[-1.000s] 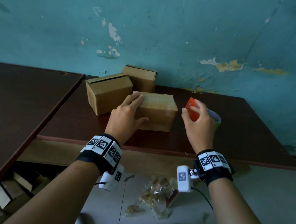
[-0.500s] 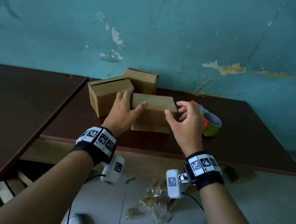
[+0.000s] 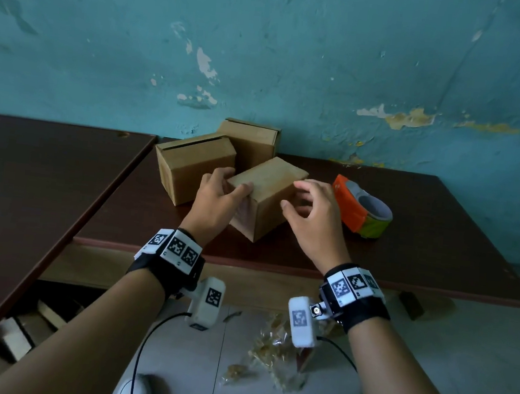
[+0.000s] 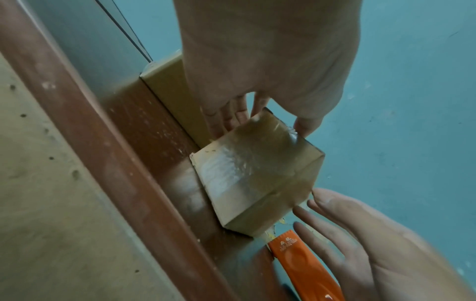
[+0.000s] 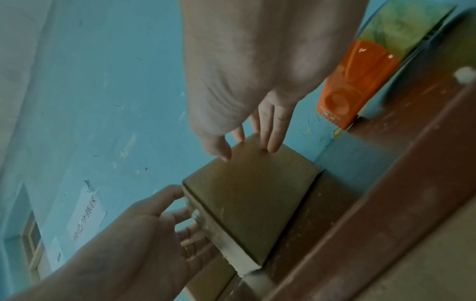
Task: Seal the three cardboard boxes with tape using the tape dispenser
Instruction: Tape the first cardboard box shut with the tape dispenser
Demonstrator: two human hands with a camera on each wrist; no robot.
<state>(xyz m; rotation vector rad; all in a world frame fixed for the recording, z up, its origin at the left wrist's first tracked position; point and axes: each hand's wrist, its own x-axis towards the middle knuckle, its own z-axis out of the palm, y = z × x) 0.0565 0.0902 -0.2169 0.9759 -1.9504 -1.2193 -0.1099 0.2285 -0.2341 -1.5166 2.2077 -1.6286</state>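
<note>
1. the front box (image 3: 265, 194) sits on the brown table (image 3: 407, 244), turned at an angle with one corner toward the table's near edge
2. the left hand (image 3: 216, 202) grips the box's left end: thumb on the top edge, fingers curled round the far side
3. the left wrist view shows clear tape (image 4: 244, 163) across that end face
4. the right hand (image 3: 314, 218) is at the box's right side, fingers spread and only lightly bent; in the right wrist view the fingertips (image 5: 273, 146) touch the box's upper edge, holding nothing
5. the orange tape dispenser (image 3: 360, 210) lies on the table just right of the right hand, untouched
6. a second box (image 3: 191, 164) stands just left of the front box, a slit visible along its top
7. a third box (image 3: 251, 141) stands behind both, against the blue wall (image 3: 299, 56)
8. a second dark table (image 3: 28, 188) adjoins on the left
</note>
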